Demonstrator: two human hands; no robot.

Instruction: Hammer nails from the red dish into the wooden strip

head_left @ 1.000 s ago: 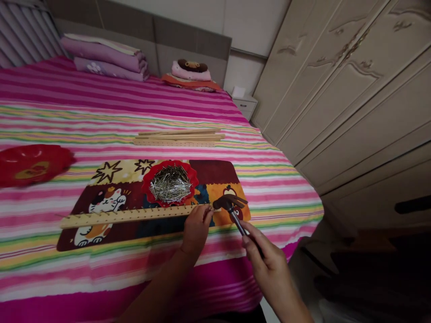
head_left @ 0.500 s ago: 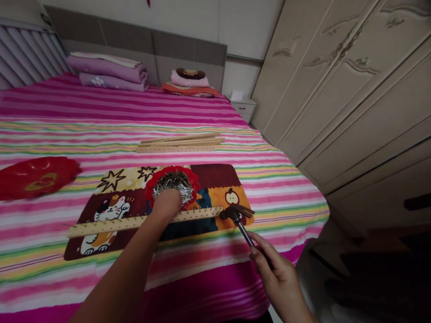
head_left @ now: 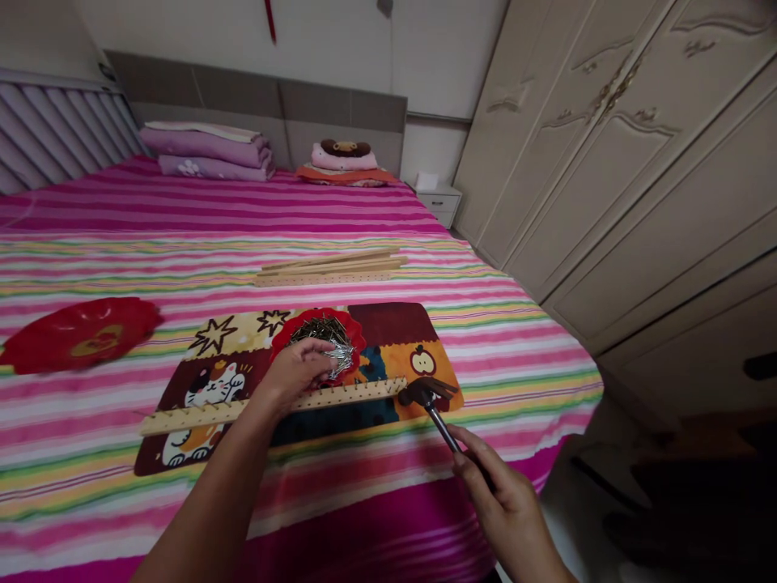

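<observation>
A long wooden strip studded with a row of nails lies across a cartoon mat on the bed. Behind it stands a red dish heaped with loose nails. My left hand hovers at the dish's front edge, fingers pinched together on nails. My right hand is wrapped round the handle of a small hammer, whose head rests on the mat just past the strip's right end.
A bundle of further wooden strips lies farther back on the striped bedspread. An empty red dish sits at the left. Folded bedding and pillows are by the headboard. A wardrobe stands to the right of the bed.
My left hand left the strip's right end, reached into the nail dish, and now lifts back with fingers pinched. The hammer has stayed almost still beside the strip's end.
</observation>
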